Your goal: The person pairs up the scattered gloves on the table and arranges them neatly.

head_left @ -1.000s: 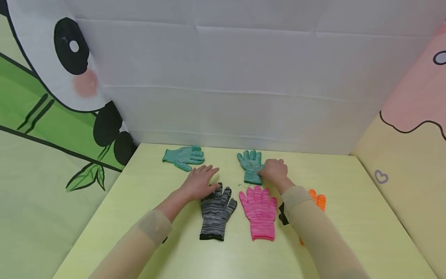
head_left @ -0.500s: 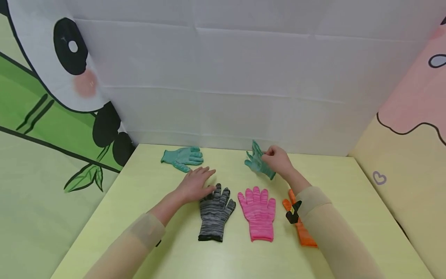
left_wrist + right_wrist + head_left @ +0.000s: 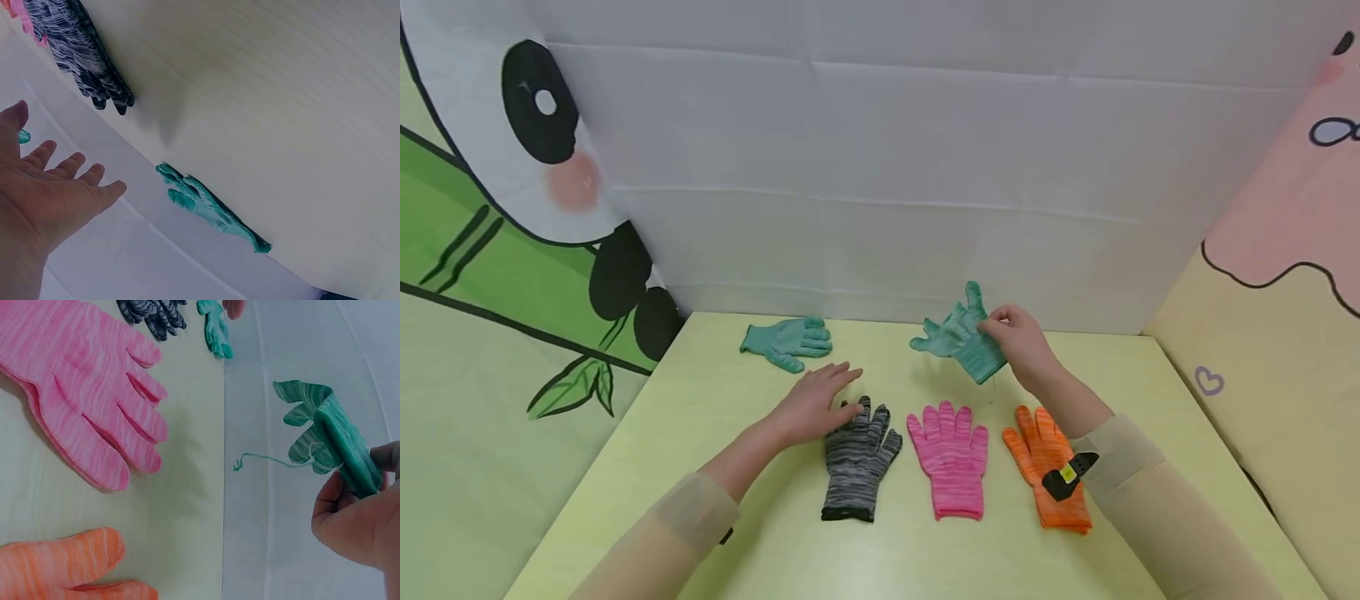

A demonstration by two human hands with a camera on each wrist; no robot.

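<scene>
My right hand pinches a green knit glove by one side, holding it up off the table near the back edge. In the right wrist view a loose thread trails from this glove. My left hand hovers with its fingers spread and holds nothing. Below and right of it lies a grey-and-black striped glove, its fingertips partly behind my thumb in the head view. A second green glove lies flat at the back left, thumb toward me.
A pink glove lies at front centre, fingers pointing away. To its right is an orange glove, partly covered by the right wrist's black camera mount. A white sheet stands behind the pale yellow table.
My right hand has lifted the right-hand green glove off the table and turned it, cuff now toward the lower right. My left hand has barely moved. The orange glove is more exposed.
</scene>
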